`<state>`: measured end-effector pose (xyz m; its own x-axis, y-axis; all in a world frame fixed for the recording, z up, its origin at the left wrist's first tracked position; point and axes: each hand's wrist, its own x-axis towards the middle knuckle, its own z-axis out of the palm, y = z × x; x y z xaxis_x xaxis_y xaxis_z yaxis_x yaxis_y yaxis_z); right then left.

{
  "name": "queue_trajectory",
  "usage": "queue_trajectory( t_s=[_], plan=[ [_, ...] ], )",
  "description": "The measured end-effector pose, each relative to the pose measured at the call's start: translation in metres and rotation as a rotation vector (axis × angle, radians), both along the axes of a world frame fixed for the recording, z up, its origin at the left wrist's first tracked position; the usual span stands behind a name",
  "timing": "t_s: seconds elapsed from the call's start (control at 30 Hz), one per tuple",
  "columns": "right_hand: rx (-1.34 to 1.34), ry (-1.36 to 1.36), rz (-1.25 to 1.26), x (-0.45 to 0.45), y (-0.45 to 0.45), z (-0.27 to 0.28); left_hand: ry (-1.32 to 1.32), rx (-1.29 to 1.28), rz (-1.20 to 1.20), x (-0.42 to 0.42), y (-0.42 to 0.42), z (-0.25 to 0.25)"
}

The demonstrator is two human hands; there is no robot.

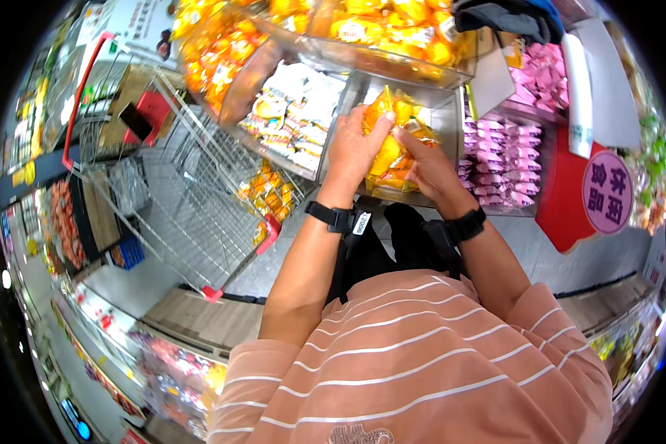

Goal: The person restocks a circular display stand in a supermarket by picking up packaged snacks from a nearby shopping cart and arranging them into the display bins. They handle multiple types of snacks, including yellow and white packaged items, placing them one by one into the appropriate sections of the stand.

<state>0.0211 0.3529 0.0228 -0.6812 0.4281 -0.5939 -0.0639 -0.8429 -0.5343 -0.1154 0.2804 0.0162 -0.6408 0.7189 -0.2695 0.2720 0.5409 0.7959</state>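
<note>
Several shiny yellow snack packets (391, 155) lie bunched between my hands in a grey display bin (450, 119). My left hand (358, 139) grips them from the left, its thumb across the wrapping. From the right, my right hand (426, 166) holds the same bunch, thumb near the other thumb. The palms hide part of the wrappers. Left of this bin, white printed packets (302, 105) fill a neighbouring compartment. Pink-purple packets (502, 161) are stacked in rows in the compartment on the right.
A wire shopping cart (200, 183) with red corners stands at my left, yellow packets (269, 191) in its end. Clear-walled bins of yellow packets (388, 33) rise behind. A red sign (566, 188) with a purple disc juts out at right. Dark cloth (508, 19) lies at the top.
</note>
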Motion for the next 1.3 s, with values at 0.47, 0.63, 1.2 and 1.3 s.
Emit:
queue_trajectory(
  t_s=[0.47, 0.63, 1.2, 1.3],
  plan=[
    [0.117, 0.321, 0.3, -0.144, -0.158, 0.107, -0.019, 0.313, 0.347, -0.128, -0.212, 0.105],
    [0.026, 0.167, 0.502, -0.212, -0.257, 0.054, -0.321, 0.244, 0.451, -0.182, -0.324, 0.048],
    [0.408, -0.244, 1.313, -0.256, -0.362, -0.091, -0.789, -0.695, 0.058, -0.244, -0.455, -0.133],
    [0.503, -0.234, 1.252, -0.249, -0.345, -0.09, -0.68, -0.634, -0.135, -0.238, -0.434, -0.131]
  ],
)
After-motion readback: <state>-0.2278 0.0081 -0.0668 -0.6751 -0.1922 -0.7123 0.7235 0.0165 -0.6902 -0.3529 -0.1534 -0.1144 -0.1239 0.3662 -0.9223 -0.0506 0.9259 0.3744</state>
